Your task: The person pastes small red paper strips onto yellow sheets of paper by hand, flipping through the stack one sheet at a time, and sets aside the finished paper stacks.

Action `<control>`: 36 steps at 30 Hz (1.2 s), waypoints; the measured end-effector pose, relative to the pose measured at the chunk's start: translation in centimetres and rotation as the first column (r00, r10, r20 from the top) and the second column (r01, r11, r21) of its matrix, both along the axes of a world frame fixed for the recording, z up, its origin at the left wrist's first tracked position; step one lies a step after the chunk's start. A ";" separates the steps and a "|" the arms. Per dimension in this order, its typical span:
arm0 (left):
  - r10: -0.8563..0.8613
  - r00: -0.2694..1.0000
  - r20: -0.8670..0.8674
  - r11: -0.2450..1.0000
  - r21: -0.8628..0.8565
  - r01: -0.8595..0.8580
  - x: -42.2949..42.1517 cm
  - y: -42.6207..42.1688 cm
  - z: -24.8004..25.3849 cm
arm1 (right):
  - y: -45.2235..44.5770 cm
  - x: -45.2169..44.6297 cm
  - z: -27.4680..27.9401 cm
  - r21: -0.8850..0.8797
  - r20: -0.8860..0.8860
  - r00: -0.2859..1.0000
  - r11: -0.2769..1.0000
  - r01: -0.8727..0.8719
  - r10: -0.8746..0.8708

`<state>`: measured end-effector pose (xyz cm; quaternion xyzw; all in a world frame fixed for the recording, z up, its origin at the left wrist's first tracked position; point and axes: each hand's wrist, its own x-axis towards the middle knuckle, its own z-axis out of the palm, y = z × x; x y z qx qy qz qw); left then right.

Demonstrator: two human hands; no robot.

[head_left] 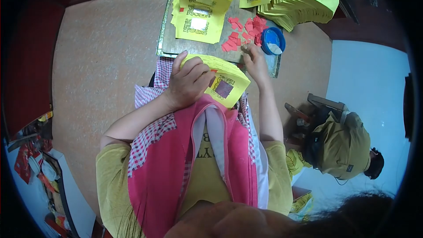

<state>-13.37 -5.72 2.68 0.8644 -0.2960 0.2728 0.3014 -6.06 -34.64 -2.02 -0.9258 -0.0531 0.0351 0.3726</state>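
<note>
My left hand [190, 79] is closed around a thick stack of yellow printed papers [236, 89], held over my lap just below the table edge. The top sheet has black print and a dark square, and a bit of red shows by my fingers. My right hand [256, 61] is over the table's near edge, its fingers bent together beside the small red paper pieces [231, 44]. Whether anything is pinched in them I cannot make out. Just right of those fingers stands a round blue tub [273, 41] with a whitish substance inside.
Spread yellow printed sheets [202, 28] lie on the table [169, 46] at the left. A big fanned pile of yellow papers [304, 0] is at the back right. Another person [343, 145] in an olive jacket sits to the right. Shelves with mixed items [46, 172] stand at the left.
</note>
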 end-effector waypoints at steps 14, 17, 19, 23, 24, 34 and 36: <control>0.052 0.999 -0.012 0.998 0.035 -0.051 0.0 -0.1 -0.1 | 1.5 -1.4 -0.5 -0.620 0.293 0.930 0.784 0.010 0.220; 0.033 0.999 -0.003 0.999 0.035 -0.033 0.0 0.0 -0.2 | 1.7 -0.8 0.6 -0.616 0.266 0.937 0.788 -0.017 0.228; 0.011 1.000 -0.002 0.999 0.041 -0.010 -0.2 0.1 -0.3 | 1.3 0.0 1.6 -0.577 0.210 0.963 0.817 -0.018 0.170; 0.001 1.000 0.009 1.000 0.015 -0.001 -0.2 0.1 -0.5 | 2.9 0.2 4.8 -0.382 0.230 0.971 0.924 0.024 0.070; 0.008 1.000 0.004 1.000 0.019 -0.008 -0.2 0.2 -0.5 | 4.1 -0.3 7.0 -0.261 0.152 0.982 0.963 -0.068 0.111; 0.028 0.999 -0.047 0.998 0.057 -0.025 -0.2 -0.1 0.1 | 10.4 -2.7 11.6 -0.342 -0.026 0.896 0.838 -0.424 0.443; 0.033 0.999 -0.042 0.998 0.062 -0.030 -0.2 -0.1 0.2 | 10.0 -2.7 11.1 -0.335 0.079 0.900 0.862 -0.381 0.428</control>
